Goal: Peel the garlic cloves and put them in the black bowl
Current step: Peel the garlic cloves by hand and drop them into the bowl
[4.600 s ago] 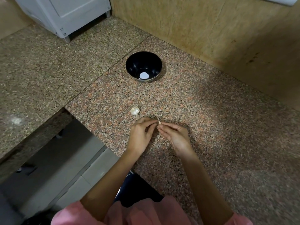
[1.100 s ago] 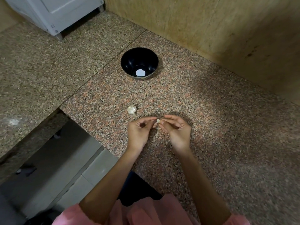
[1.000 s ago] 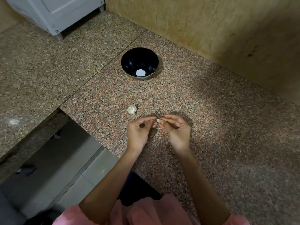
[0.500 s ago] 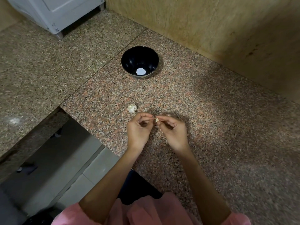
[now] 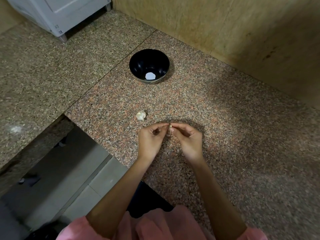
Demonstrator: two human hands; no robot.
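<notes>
My left hand (image 5: 150, 140) and my right hand (image 5: 187, 138) meet fingertip to fingertip just above the granite counter (image 5: 233, 127), both pinching one small pale garlic clove (image 5: 170, 126). A thin strip of skin hangs down from the clove between the hands. The rest of the garlic bulb (image 5: 141, 115), whitish and papery, lies on the counter a little to the far left of my left hand. The black bowl (image 5: 149, 66) stands farther back, with a white round patch showing at its bottom.
The counter edge drops to a tiled floor (image 5: 72, 179) at the near left. A tan wall (image 5: 225, 28) bounds the counter at the back and right. A white appliance (image 5: 57, 11) stands at the far left on the adjoining grey counter (image 5: 34, 70).
Both hands stayed together on the clove, with the fingers shifting their pinch. A strip of skin now hangs below the clove. The bulb and bowl have not moved.
</notes>
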